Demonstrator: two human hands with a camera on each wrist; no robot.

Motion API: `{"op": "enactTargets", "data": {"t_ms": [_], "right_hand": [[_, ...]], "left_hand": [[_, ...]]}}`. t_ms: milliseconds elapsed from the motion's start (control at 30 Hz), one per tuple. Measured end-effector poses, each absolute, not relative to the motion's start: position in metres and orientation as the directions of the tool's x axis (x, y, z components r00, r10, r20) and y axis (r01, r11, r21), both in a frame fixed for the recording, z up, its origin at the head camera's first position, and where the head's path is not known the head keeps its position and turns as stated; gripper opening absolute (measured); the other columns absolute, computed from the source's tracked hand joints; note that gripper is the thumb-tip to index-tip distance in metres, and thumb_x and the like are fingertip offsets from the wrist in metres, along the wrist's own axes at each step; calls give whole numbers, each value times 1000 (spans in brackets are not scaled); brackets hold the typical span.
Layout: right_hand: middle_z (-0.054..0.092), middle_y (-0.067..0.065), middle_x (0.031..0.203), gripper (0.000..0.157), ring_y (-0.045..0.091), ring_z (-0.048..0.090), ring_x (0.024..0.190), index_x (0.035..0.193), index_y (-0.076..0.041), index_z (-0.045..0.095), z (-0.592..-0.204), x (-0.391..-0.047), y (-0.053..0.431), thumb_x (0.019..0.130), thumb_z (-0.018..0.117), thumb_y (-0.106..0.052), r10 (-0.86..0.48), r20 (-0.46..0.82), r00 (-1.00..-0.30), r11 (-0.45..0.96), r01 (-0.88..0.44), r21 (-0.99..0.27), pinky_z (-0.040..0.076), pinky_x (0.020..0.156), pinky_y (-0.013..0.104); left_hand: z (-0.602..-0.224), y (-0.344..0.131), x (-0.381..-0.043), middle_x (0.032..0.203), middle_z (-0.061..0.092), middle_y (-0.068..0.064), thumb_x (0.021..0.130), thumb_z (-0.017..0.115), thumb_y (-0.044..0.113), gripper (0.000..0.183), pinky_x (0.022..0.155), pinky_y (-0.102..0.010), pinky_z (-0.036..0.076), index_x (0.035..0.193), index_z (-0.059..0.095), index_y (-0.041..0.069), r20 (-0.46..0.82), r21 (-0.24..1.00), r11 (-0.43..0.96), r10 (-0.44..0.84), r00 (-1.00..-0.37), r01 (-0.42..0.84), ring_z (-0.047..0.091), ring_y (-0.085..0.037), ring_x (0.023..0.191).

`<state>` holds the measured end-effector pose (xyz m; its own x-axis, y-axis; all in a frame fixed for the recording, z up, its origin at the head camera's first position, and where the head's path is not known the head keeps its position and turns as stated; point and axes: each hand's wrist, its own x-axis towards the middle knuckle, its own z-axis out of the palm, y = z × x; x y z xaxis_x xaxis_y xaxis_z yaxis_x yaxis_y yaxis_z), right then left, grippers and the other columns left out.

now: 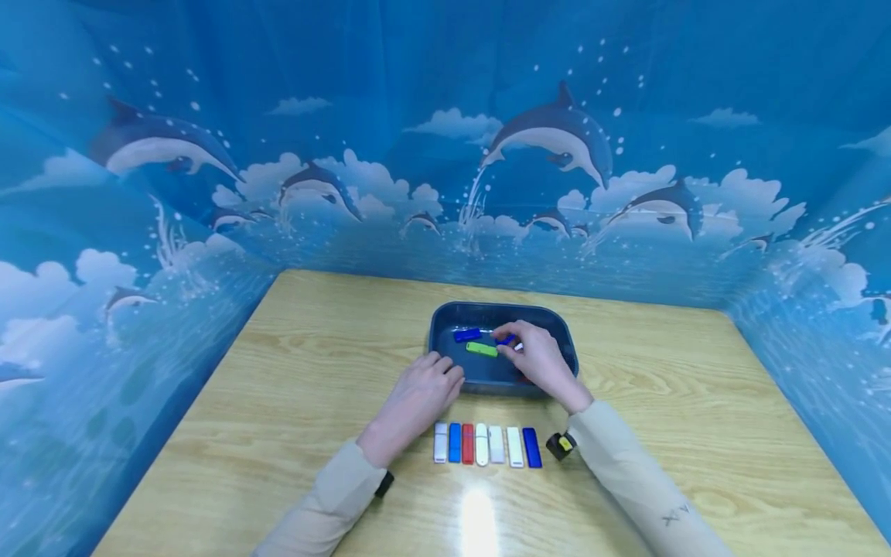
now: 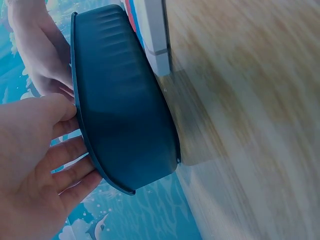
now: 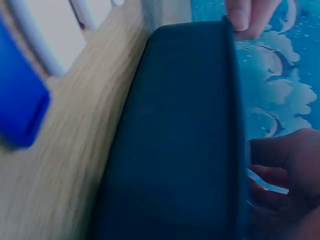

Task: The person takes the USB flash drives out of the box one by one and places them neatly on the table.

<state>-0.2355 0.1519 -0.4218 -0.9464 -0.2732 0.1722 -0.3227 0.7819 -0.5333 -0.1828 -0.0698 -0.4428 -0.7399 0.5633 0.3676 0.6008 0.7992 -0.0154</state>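
A dark blue plastic basin [image 1: 455, 381] stands on the table. My left hand [image 1: 426, 388] grips its rim at the near left corner, and in the left wrist view the thumb [image 2: 64, 106] lies against the rim. My right hand [image 1: 541, 357] reaches into the basin, its thumb and forefinger around a blue USB stick [image 1: 506, 340] and a white piece. Whether it pinches either is hidden; in the right wrist view the basin wall covers the fingertips. Left of that hand lie a green USB stick [image 1: 482, 350] and another blue USB stick [image 1: 467, 335].
In front of the basin, several USB sticks stand in a side-by-side row, among them a red one [image 1: 468, 443], a white one [image 1: 482, 444] and a dark blue one [image 1: 532, 448] at the right end. A dolphin-print curtain [image 1: 390, 255] encloses the wooden table [image 1: 334, 333].
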Motion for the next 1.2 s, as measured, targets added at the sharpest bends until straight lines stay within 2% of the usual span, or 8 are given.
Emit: {"op": "enactTargets", "data": {"t_ms": [167, 367, 433, 567, 700, 900, 1100, 1200], "right_hand": [[71, 11, 109, 21, 20, 66, 83, 116, -6, 74, -430, -253, 133, 96, 70, -8, -280, 91, -956, 821, -287, -494, 56, 70, 35], [70, 14, 117, 23, 32, 66, 110, 117, -6, 74, -441, -264, 121, 94, 71, -6, -292, 33, -956, 872, -280, -402, 54, 94, 48], [71, 14, 115, 24, 33, 65, 111, 116, -6, 75, -443, -266, 119, 92, 73, -6, -305, 21, -952, 879, -290, -378, 52, 97, 50], [71, 11, 106, 25, 29, 67, 101, 113, -6, 76, -446, -269, 118, 88, 78, -6, -323, 4, -946, 886, -304, -350, 51, 96, 52], [69, 8, 97, 28, 25, 64, 92, 116, -10, 75, -446, -271, 118, 89, 77, -6, -328, -48, -943, 889, -291, -354, 50, 92, 50], [66, 6, 94, 33, 24, 58, 90, 119, -15, 73, -444, -273, 121, 88, 76, -4, -330, -129, -935, 879, -255, -403, 46, 90, 49], [65, 5, 90, 29, 24, 57, 88, 110, -17, 71, -446, -272, 123, 86, 76, -1, -320, -136, -938, 875, -237, -421, 45, 88, 47], [67, 5, 92, 30, 24, 59, 89, 112, -16, 71, -445, -270, 124, 87, 76, -2, -307, -131, -943, 877, -227, -424, 47, 89, 47]], "left_hand": [[-442, -70, -182, 97, 72, 1, 101, 63, 26, 15, 80, -26, 53, 104, 75, 17, 369, -27, 798, 568, -736, 602, 58, -14, 85], [-442, -70, -181, 97, 71, 2, 102, 62, 26, 16, 81, -26, 53, 104, 75, 18, 361, -29, 802, 565, -741, 597, 57, -14, 85], [-443, -70, -181, 97, 71, 2, 102, 62, 27, 16, 81, -27, 53, 104, 75, 18, 360, -27, 802, 565, -743, 597, 57, -14, 86], [-443, -70, -182, 97, 71, 2, 102, 62, 27, 16, 82, -27, 53, 105, 75, 18, 364, -26, 802, 564, -741, 597, 57, -14, 86], [-444, -70, -183, 97, 71, 2, 102, 62, 27, 16, 80, -26, 53, 105, 75, 18, 367, -29, 802, 564, -740, 597, 57, -14, 86], [-443, -71, -183, 96, 71, 2, 102, 62, 27, 16, 78, -25, 52, 105, 75, 18, 365, -41, 805, 564, -741, 592, 56, -13, 84], [-443, -71, -183, 97, 71, 3, 103, 61, 27, 16, 78, -25, 52, 106, 74, 18, 355, -39, 805, 565, -745, 592, 56, -13, 85], [-444, -70, -183, 97, 71, 3, 103, 61, 28, 17, 79, -25, 52, 106, 74, 18, 352, -35, 805, 565, -747, 593, 56, -13, 85]]}}
